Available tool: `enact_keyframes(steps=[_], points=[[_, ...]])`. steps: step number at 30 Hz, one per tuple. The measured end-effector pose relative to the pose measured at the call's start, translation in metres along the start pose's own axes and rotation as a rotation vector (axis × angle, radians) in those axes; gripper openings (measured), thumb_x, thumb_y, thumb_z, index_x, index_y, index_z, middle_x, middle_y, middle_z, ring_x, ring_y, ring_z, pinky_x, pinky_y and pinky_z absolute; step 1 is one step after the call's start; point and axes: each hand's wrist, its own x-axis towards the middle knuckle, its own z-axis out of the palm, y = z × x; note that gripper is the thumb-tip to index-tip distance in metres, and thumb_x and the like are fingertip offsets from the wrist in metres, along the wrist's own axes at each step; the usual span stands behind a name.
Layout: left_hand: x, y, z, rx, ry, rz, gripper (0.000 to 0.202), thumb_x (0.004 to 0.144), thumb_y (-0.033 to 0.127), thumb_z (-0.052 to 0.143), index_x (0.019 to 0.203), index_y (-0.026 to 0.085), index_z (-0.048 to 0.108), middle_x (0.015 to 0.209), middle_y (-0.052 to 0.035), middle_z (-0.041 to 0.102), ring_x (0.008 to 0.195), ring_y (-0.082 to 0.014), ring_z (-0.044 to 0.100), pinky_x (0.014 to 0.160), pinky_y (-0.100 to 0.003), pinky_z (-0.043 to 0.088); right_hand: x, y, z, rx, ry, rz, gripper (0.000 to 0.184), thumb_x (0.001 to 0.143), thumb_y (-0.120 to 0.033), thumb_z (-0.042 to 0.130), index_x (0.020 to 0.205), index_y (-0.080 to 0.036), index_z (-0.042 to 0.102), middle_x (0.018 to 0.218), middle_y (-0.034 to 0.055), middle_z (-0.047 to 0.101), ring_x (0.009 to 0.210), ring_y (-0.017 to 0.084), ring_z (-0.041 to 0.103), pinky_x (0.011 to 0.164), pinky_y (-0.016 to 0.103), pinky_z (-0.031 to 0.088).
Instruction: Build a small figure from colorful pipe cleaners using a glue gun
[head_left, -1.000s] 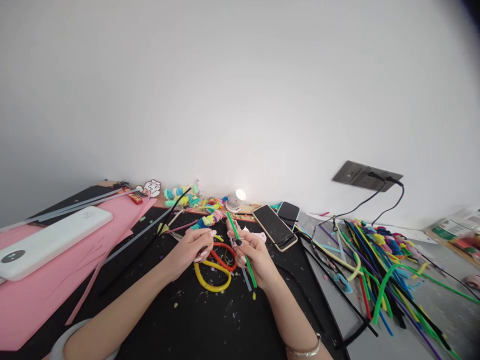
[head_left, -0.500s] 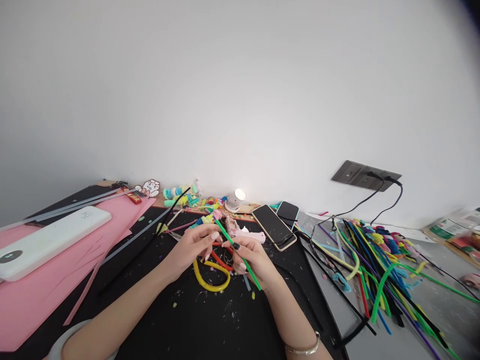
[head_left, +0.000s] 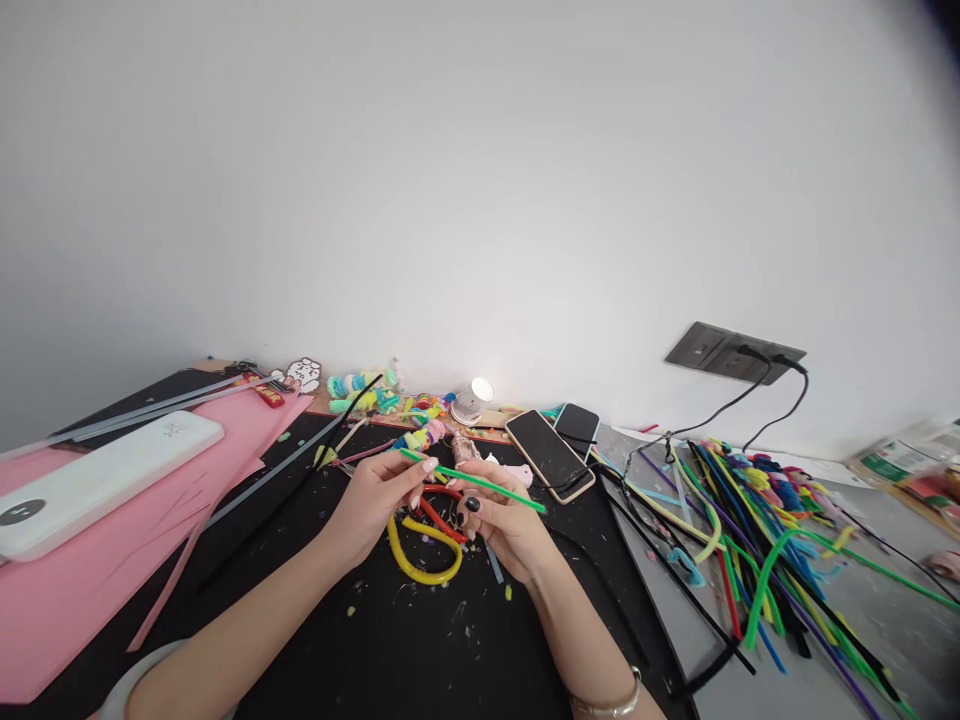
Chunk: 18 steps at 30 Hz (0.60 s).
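A straight green pipe cleaner [head_left: 487, 482] slants between my hands above the black mat, its right end free. My left hand [head_left: 379, 505] pinches it near its left end between thumb and fingertips. My right hand [head_left: 514, 525] is curled around its middle, the dark-nailed thumb just below it; the exact contact is partly hidden. Beneath the hands lie scissors with a yellow and red handle [head_left: 424, 575]. Just beyond my fingers are a fuzzy multicoloured twisted piece [head_left: 424, 435] and a pink object [head_left: 517, 474], partly covered by my right hand.
A white power bank [head_left: 112, 480] rests on pink sheets [head_left: 67, 620] at left. Two phones [head_left: 551, 455] [head_left: 577, 428] and a paper cup [head_left: 471, 402] stand near the wall. Many pipe cleaners [head_left: 772, 550] spread at right, below a wall socket [head_left: 735, 352] with cables.
The green pipe cleaner has turned from steep to nearly level, its right end swinging up and right. My right hand's fingers have shifted along with it; my left hand moved slightly.
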Motion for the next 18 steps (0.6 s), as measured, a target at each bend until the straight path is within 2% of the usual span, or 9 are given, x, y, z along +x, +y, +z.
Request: enact_keyframes(steps=[3, 6, 10, 13, 18], points=[[-0.0022, 0.0009, 0.0024, 0.014, -0.012, -0.021, 0.032, 0.069, 0.046, 0.078, 0.071, 0.015, 0.067, 0.047, 0.0054, 0.049, 0.05, -0.0101, 0.041, 0.056, -0.026, 0.033, 0.0017, 0.0046, 0.0035, -0.052, 0.096, -0.059, 0.021, 0.075, -0.03, 0.079, 0.091, -0.018, 0.073, 0.079, 0.0041, 0.073, 0.052, 0.008, 0.055, 0.045, 0.018, 0.042], [-0.0046, 0.0047, 0.0044, 0.009, -0.02, -0.022, 0.033, 0.07, 0.046, 0.077, 0.064, 0.016, 0.064, 0.047, 0.0049, 0.049, 0.05, -0.0105, 0.041, 0.056, -0.027, 0.034, 0.0019, 0.0069, 0.0065, -0.099, 0.143, -0.084, 0.019, 0.075, -0.033, 0.078, 0.085, -0.017, 0.072, 0.071, 0.0028, 0.071, 0.049, 0.008, 0.052, 0.044, 0.019, 0.039], [-0.0054, 0.0067, 0.0041, 0.016, -0.072, -0.037, 0.038, 0.072, 0.047, 0.075, 0.055, 0.017, 0.058, 0.047, 0.004, 0.05, 0.05, -0.011, 0.043, 0.056, -0.027, 0.034, 0.0005, 0.0067, 0.009, -0.146, 0.142, -0.078, 0.02, 0.075, -0.035, 0.078, 0.08, -0.017, 0.07, 0.068, 0.0015, 0.069, 0.049, 0.009, 0.05, 0.045, 0.021, 0.037], [-0.0044, 0.0029, 0.0025, 0.078, -0.098, -0.029, 0.037, 0.075, 0.045, 0.072, 0.055, 0.017, 0.059, 0.047, 0.0037, 0.05, 0.05, -0.0116, 0.044, 0.056, -0.027, 0.035, 0.0006, 0.0062, 0.0091, -0.188, 0.148, -0.079, 0.024, 0.075, -0.04, 0.077, 0.076, -0.017, 0.068, 0.065, 0.0007, 0.067, 0.048, 0.009, 0.049, 0.046, 0.022, 0.038], [-0.0035, -0.0015, 0.0023, 0.153, -0.08, -0.021, 0.034, 0.075, 0.041, 0.073, 0.056, 0.018, 0.058, 0.048, 0.0041, 0.051, 0.051, -0.0123, 0.046, 0.057, -0.027, 0.036, 0.0019, 0.0061, 0.0089, -0.288, 0.132, -0.12, 0.03, 0.078, -0.044, 0.074, 0.07, -0.017, 0.064, 0.059, -0.0014, 0.062, 0.044, 0.007, 0.044, 0.045, 0.022, 0.036]])
